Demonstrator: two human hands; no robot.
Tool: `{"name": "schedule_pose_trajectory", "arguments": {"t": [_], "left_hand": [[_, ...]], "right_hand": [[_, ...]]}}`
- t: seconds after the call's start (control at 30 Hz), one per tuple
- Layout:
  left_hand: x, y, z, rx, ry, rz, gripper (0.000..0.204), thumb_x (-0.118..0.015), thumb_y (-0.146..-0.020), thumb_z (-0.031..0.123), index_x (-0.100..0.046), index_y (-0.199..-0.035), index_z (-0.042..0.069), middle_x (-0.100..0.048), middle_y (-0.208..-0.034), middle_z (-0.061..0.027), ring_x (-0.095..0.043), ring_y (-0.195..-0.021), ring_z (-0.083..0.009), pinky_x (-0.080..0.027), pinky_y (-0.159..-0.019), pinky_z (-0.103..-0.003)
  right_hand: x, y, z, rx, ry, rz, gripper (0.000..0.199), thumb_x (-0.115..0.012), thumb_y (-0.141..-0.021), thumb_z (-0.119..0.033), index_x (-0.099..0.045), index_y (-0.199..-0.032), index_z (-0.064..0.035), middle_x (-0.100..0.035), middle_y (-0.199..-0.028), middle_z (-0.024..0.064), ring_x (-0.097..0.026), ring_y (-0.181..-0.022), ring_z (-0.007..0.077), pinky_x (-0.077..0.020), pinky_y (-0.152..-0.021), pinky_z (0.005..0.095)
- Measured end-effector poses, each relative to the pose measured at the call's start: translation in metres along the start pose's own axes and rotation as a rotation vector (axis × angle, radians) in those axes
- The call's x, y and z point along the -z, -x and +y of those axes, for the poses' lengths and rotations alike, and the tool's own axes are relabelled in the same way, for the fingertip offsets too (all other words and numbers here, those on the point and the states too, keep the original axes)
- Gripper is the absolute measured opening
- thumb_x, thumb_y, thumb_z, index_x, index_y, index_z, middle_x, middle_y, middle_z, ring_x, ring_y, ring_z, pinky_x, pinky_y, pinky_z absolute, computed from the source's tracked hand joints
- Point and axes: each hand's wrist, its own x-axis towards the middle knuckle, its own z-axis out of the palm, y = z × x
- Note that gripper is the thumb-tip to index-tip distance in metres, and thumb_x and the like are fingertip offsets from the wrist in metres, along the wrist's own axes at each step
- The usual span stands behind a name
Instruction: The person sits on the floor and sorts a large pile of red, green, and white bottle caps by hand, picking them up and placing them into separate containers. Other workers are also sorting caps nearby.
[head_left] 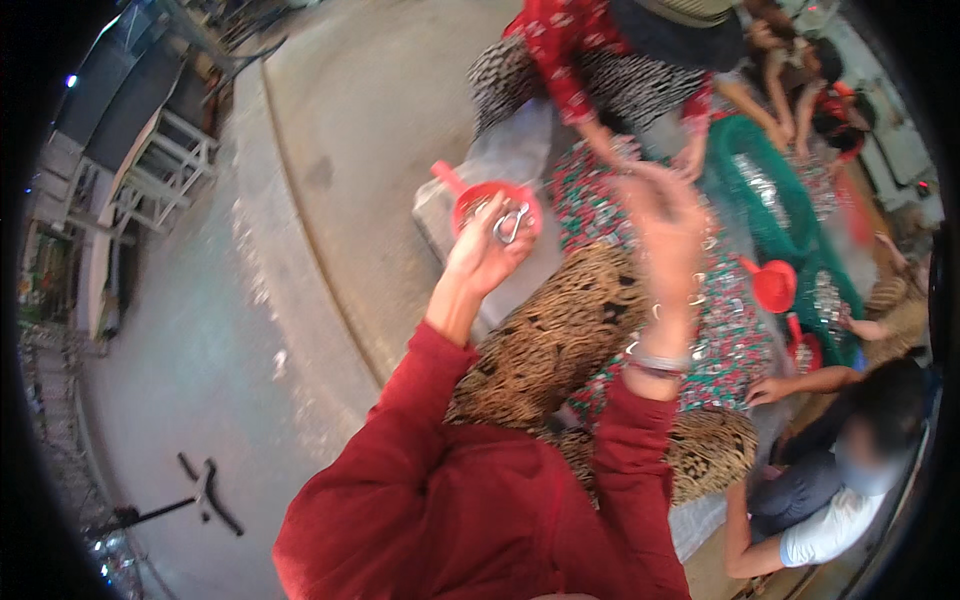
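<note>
My left hand (487, 247) is raised, palm up, its fingers curled around a shiny metal clip (511, 223) shaped like a carabiner. Just behind it is a red plastic scoop (462, 185) with a stub handle; small metal pieces seem to lie inside, though the hand covers part of the bowl. My right hand (665, 225), with bracelets at the wrist, is smeared by motion, so its fingers cannot be read. It hangs above a patterned red, green and white cloth (735, 330), on which many small shiny pieces appear scattered.
A person in a red patterned top (560, 60) sits opposite, hands at the cloth. Green mesh sacks (745, 190) with metal pieces lie at right, near another red scoop (773, 286). A person in a white shirt (835, 528) reaches in from the right. A metal rack (165, 165) stands left.
</note>
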Motion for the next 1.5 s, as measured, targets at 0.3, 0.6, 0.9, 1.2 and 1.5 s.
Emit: {"name": "schedule_pose_trajectory", "arguments": {"t": [0.3,0.6,0.9,1.2,1.5], "left_hand": [[0.049,-0.045,0.057,-0.544,-0.729,0.223,0.036,-0.052,-0.072,-0.001,-0.051,-0.108,0.002,-0.045,-0.067,0.0019,-0.045,-0.061,-0.0083,-0.038,-0.059,-0.024],[0.180,-0.098,0.065,-0.328,-2.391,0.548,0.034,-0.063,-0.077,0.016,-0.062,-0.107,0.001,-0.065,-0.094,-0.0221,-0.062,-0.093,-0.0365,-0.048,-0.080,-0.044],[-0.106,-0.052,-0.083,-1.009,-1.521,-0.006,0.021,-0.055,-0.088,0.002,-0.062,-0.108,-0.002,-0.065,-0.099,-0.0115,-0.061,-0.091,-0.0175,-0.048,-0.081,-0.029],[0.120,-0.138,-0.307,0.099,-2.109,-0.642,0.028,-0.071,-0.073,0.009,-0.064,-0.098,-0.002,-0.066,-0.086,-0.0206,-0.064,-0.083,-0.0348,-0.050,-0.074,-0.043],[0.173,-0.133,-0.330,0.077,-2.267,-0.587,0.030,-0.071,-0.073,0.012,-0.063,-0.100,0.003,-0.066,-0.080,-0.0156,-0.064,-0.075,-0.0319,-0.051,-0.068,-0.040]], "right_hand": [[0.172,0.129,0.164,-0.651,-0.234,0.900,0.021,-0.059,-0.091,-0.017,-0.059,-0.109,-0.0052,-0.056,-0.089,-0.0027,-0.044,-0.062,0.0003,-0.0305,-0.046,0.0143],[0.204,0.198,0.184,-0.721,-0.370,0.914,0.037,-0.064,-0.088,-0.027,-0.056,-0.117,-0.0056,-0.057,-0.101,0.0037,-0.053,-0.090,0.0111,-0.0458,-0.076,0.0252],[0.213,0.268,0.199,0.321,-1.961,1.068,0.015,-0.059,-0.086,-0.014,-0.059,-0.099,-0.0059,-0.039,-0.077,0.0007,-0.029,-0.060,0.0085,-0.0213,-0.043,0.0207],[0.223,0.344,0.200,0.539,-1.975,1.414,0.013,-0.057,-0.085,-0.011,-0.059,-0.098,-0.0072,-0.038,-0.076,0.0007,-0.031,-0.059,0.0085,-0.0237,-0.044,0.0218],[0.215,0.379,0.222,0.357,-1.852,1.566,0.013,-0.053,-0.087,-0.007,-0.054,-0.100,-0.0030,-0.039,-0.075,0.0035,-0.034,-0.064,0.0120,-0.0246,-0.043,0.0220]]}}
